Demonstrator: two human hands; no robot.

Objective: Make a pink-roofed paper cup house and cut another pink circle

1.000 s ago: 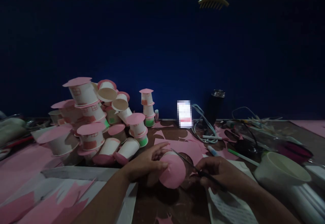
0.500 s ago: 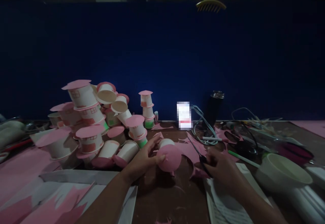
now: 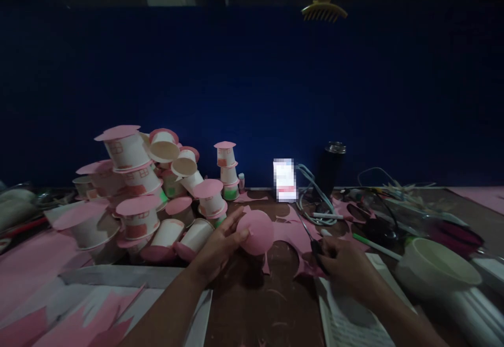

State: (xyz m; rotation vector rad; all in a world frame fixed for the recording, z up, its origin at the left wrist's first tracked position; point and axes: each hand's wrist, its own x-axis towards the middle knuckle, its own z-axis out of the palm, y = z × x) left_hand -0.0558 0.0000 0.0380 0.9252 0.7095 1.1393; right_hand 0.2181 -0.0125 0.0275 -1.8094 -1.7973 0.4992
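Observation:
My left hand (image 3: 220, 247) is closed on a paper cup with a round pink paper disc (image 3: 255, 232) on it. The disc faces me, and the cup behind it is mostly hidden now. My thumb presses on the disc's left part. To the right, my right hand (image 3: 340, 258) grips a pair of dark-handled scissors (image 3: 314, 243), blades pointing up and left over pink paper scraps (image 3: 293, 234). The scissors do not touch the disc. Beside my left hand stand and lie several white paper cups (image 3: 197, 238) with pink discs.
Stacked cups (image 3: 136, 179) fill the left side behind a white tray (image 3: 118, 273) of pink paper. A lit phone (image 3: 285, 180), a coiled cable (image 3: 315, 184) and a dark bottle (image 3: 332, 171) stand at the back. A pale bowl (image 3: 439, 268) sits at the right.
My left hand has turned and raised the cup slightly to the left, so the disc now covers the white cup wall. My right hand with the scissors stays nearly in place.

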